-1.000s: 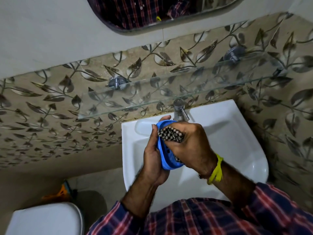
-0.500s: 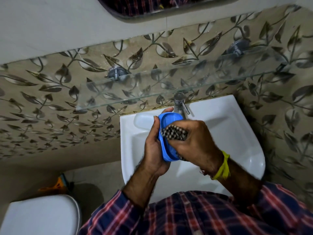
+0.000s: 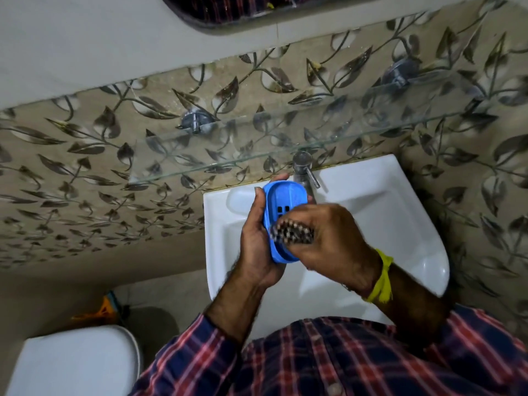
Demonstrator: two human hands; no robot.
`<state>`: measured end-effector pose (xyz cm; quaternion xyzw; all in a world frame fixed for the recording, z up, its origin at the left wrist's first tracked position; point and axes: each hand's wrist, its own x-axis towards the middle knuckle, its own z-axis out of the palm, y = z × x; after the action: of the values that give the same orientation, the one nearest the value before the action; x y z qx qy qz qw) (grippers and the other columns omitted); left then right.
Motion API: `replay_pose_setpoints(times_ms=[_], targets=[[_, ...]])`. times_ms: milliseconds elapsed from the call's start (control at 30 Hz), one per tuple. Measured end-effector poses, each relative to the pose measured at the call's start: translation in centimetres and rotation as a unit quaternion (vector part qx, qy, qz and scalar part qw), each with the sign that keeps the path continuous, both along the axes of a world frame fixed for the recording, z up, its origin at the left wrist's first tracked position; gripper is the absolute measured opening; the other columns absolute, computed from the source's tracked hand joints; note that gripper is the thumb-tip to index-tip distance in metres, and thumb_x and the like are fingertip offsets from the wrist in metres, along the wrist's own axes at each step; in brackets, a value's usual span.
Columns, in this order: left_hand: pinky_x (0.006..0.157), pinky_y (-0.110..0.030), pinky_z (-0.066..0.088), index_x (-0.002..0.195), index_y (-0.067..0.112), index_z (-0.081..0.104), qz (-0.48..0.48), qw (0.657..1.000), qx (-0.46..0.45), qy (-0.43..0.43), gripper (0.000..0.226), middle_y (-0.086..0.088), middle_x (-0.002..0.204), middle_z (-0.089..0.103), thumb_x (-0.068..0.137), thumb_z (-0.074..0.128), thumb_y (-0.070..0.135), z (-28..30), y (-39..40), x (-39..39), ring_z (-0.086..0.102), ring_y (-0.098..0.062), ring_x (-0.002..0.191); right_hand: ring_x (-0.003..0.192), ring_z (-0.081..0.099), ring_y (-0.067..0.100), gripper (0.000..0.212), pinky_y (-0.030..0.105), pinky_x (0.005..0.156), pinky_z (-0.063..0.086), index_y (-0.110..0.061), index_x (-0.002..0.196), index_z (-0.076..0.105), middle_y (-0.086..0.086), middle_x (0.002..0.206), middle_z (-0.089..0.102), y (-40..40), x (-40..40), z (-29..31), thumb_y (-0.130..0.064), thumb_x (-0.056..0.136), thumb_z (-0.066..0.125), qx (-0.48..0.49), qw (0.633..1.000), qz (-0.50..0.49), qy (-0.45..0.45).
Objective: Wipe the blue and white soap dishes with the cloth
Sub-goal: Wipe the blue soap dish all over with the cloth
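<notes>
Glass shelf [image 3: 285, 144] overhangs tap [image 3: 303, 170] behind hands.

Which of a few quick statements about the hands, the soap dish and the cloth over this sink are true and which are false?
1. The left hand holds the blue soap dish. True.
2. The right hand is empty. False: it grips a checked cloth against the dish.
3. The dish is held over the white washbasin. True.
4. The dish rests on the glass shelf. False: it is in the hand, below the shelf.
5. The dish has slots in its floor. True.
</notes>
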<state>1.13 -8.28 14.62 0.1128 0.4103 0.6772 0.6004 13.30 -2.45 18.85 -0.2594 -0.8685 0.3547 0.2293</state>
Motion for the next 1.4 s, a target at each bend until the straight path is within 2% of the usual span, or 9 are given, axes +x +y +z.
replay_pose_setpoints(times_ms=[200,333,567,733,833,933,1033,1200,1400], targets=[[0.086,-0.039,0.058,0.134,0.028,0.063,-0.002,0.999,-0.017,0.042,0.057,-0.019,0.119,0.065,0.097,0.042,0.065,0.2,0.0,0.1,0.070,-0.026,0.096,0.071,0.067,0.022,0.018,0.038,0.062,0.056,-0.019,0.082,0.074,-0.002,0.076,0.072,-0.1,0.2,0.4,-0.028,0.071,0.062,0.037,0.999,-0.012,-0.016],[0.080,-0.037,0.060,0.136,0.023,0.061,-0.006,0.998,0.002,0.061,0.069,-0.015,0.110,0.069,0.085,0.052,0.068,0.7,0.2,-0.4,0.072,-0.023,0.087,0.078,0.070,0.017,0.016,0.036,0.062,0.056,-0.023,0.087,0.074,-0.006,0.083,0.074,-0.1,1.2,0.4,-0.019,0.072,0.071,0.073,0.991,0.093,-0.067],[0.083,-0.037,0.059,0.138,0.024,0.061,-0.004,0.997,-0.011,0.070,0.077,-0.017,0.111,0.070,0.079,0.049,0.072,1.7,0.7,-0.6,0.068,-0.025,0.089,0.072,0.068,0.015,0.015,0.028,0.057,0.053,-0.026,0.084,0.073,-0.008,0.079,0.072,0.5,1.2,0.7,-0.019,0.071,0.071,0.110,0.986,0.096,-0.084],[0.091,-0.044,0.057,0.119,0.030,0.074,0.000,0.998,-0.034,0.058,0.068,-0.013,0.113,0.072,0.077,0.046,0.076,1.5,0.6,-0.3,0.071,-0.025,0.094,0.070,0.068,0.024,0.018,0.030,0.059,0.054,-0.022,0.082,0.073,-0.002,0.078,0.072,0.5,1.1,0.8,-0.025,0.068,0.062,0.095,0.991,0.017,-0.090],[0.088,-0.040,0.058,0.141,0.022,0.058,0.013,0.999,-0.026,0.040,0.081,-0.018,0.118,0.067,0.080,0.048,0.073,1.5,0.7,-0.7,0.069,-0.026,0.095,0.074,0.069,0.021,0.019,0.031,0.062,0.056,-0.023,0.085,0.073,-0.003,0.080,0.073,-0.1,0.8,0.6,-0.027,0.071,0.060,0.095,0.990,0.047,-0.096],[0.087,-0.043,0.058,0.143,0.025,0.056,0.011,0.999,-0.021,0.041,0.075,-0.016,0.115,0.069,0.086,0.043,0.073,1.3,0.8,-0.6,0.068,-0.028,0.097,0.069,0.065,0.026,0.009,0.031,0.059,0.053,-0.019,0.079,0.071,-0.001,0.075,0.069,0.7,0.5,0.8,-0.023,0.072,0.066,0.094,0.992,-0.037,-0.082],[0.083,-0.040,0.060,0.143,0.023,0.055,0.021,0.999,-0.023,0.033,0.073,-0.016,0.112,0.070,0.091,0.040,0.070,1.5,1.0,-0.9,0.070,-0.027,0.092,0.069,0.065,0.028,0.006,0.032,0.058,0.052,-0.018,0.075,0.069,0.000,0.073,0.069,0.7,-0.2,1.3,-0.021,0.070,0.068,0.101,0.993,-0.005,-0.062],[0.085,-0.041,0.057,0.132,0.028,0.065,0.029,0.999,-0.017,0.042,0.068,-0.014,0.113,0.070,0.083,0.044,0.071,1.8,1.0,-1.2,0.068,-0.025,0.093,0.068,0.063,0.028,0.012,0.028,0.058,0.048,-0.018,0.080,0.071,0.000,0.074,0.068,0.8,0.1,0.9,-0.022,0.069,0.069,0.102,0.990,-0.034,-0.095],[0.086,-0.040,0.056,0.130,0.027,0.065,0.028,0.996,-0.024,0.078,0.064,-0.015,0.110,0.069,0.084,0.047,0.068,1.6,1.0,-0.7,0.067,-0.025,0.091,0.073,0.065,0.022,0.015,0.027,0.064,0.049,-0.027,0.089,0.067,-0.003,0.081,0.070,1.5,0.5,1.1,-0.030,0.075,0.062,0.163,0.961,0.061,-0.213]])
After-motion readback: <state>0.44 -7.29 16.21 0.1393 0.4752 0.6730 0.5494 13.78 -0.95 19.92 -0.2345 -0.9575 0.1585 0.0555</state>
